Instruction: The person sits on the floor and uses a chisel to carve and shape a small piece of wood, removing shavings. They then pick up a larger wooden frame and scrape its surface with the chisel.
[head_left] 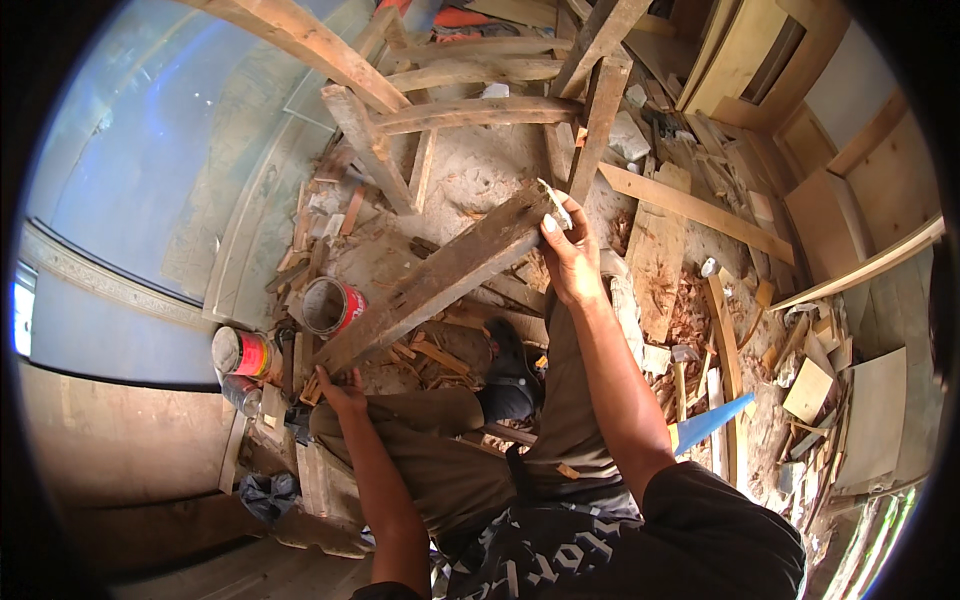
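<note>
A thick, weathered wooden beam (440, 275) lies slanted before me, its near-left end low and its far-right end raised. My left hand (343, 392) is closed around the low end, with fingertips at its edge. At the raised end, my right hand (572, 255) grips the wood, thumb on the near side. A pale, thin strip (556, 205) shows between the right fingers and the beam's end; I cannot tell whether it is a separate piece. Under the beam stands an open tin (333, 307) with a red label. My sandalled foot (508, 385) is beneath it.
A wooden frame (480, 115) with crossbars stands ahead. Another can (241, 352) sits at the left beside grey-blue panels (150, 180). A blue saw blade (712, 424) lies at the right among offcuts. A long plank (700, 212) and leaning boards (870, 420) are further right.
</note>
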